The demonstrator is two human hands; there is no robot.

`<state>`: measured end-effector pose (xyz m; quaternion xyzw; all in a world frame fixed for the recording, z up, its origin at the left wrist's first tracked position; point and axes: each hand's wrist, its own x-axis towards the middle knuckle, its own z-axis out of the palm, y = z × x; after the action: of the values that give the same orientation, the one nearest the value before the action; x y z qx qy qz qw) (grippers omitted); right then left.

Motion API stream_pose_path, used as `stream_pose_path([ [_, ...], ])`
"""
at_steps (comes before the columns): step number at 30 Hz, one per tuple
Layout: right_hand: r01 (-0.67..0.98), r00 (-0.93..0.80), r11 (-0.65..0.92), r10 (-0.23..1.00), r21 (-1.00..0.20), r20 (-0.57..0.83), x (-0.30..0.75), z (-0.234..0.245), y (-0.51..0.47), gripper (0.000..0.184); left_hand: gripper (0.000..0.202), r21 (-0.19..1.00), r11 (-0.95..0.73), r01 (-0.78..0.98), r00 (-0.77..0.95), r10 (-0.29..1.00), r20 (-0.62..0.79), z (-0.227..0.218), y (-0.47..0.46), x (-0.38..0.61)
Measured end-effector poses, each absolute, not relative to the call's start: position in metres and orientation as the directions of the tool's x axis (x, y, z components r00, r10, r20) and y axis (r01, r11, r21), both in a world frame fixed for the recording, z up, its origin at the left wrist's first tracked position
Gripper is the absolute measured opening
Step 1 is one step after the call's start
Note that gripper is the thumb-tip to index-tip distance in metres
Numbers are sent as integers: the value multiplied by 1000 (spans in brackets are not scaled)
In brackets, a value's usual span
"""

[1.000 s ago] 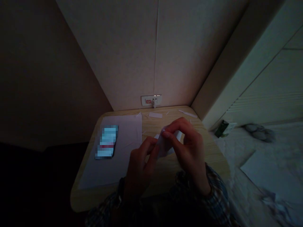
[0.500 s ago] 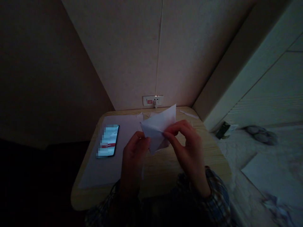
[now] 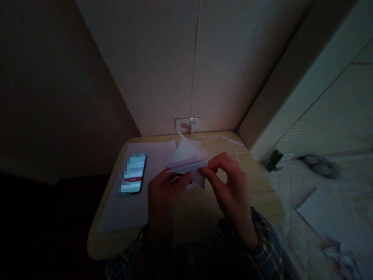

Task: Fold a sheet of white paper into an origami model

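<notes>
Right now you have both hands on a folded piece of white paper (image 3: 186, 151), held up over the tabletop (image 3: 256, 198) to the right of the smartphone (image 3: 134, 173). Your left hand (image 3: 166, 194), the nearer of the two to the smartphone, grips the paper's lower left part, with the thumb lying along its near side. Your right hand (image 3: 230, 181), farther from the smartphone, has thumb and forefinger brought narrowly together on the paper's right end. One thin flap of the paper stands up to a point, and below it several layered edges taper toward the smartphone's side.

Beneath the smartphone, and reaching out past it on every side, lies a larger white sheet (image 3: 125, 214). The smartphone's screen is lit, with a red band across it and much of the rest pixelated. Beyond the smartphone and to its right, you have a wall socket (image 3: 178, 123) with a plug (image 3: 190, 127) in it. A paper strip (image 3: 232, 141) lies on the tabletop, well to the right of the smartphone and farther back. Farther right of the smartphone, past the tabletop, a dark green box (image 3: 274, 160), a soft-looking grey item (image 3: 320, 166) you can't quite identify and another white sheet (image 3: 338, 214) rest on pale quilted bedding (image 3: 294, 175).
</notes>
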<state>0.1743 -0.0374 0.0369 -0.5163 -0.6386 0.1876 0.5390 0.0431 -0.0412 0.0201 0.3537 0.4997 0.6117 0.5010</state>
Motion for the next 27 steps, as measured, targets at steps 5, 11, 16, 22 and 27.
stream_pose_path([
  [5, 434, 130, 379, 871, -817, 473, 173, 35, -37, 21, 8, 951, -1, -310, -276, 957, -88, 22, -41, 46],
  [11, 168, 268, 218, 928, -961, 258, 171, 19, -42, 24, 12, 915, -51, -401, -366, 924, -109, 24, -40, 49],
  [16, 30, 122, 159, 979, -987, 161, 172, 20, -42, 15, 8, 914, -16, -405, -351, 926, -140, 23, -40, 49],
  [22, -2, 163, 161, 974, -987, 159, 183, 22, -38, 20, 14, 934, -33, -355, -342, 935, -97, 28, -38, 36],
  [27, 44, 187, 187, 963, -981, 192, 192, 20, -39, 20, 16, 970, -19, -243, -314, 948, -60, 32, -39, 27],
])
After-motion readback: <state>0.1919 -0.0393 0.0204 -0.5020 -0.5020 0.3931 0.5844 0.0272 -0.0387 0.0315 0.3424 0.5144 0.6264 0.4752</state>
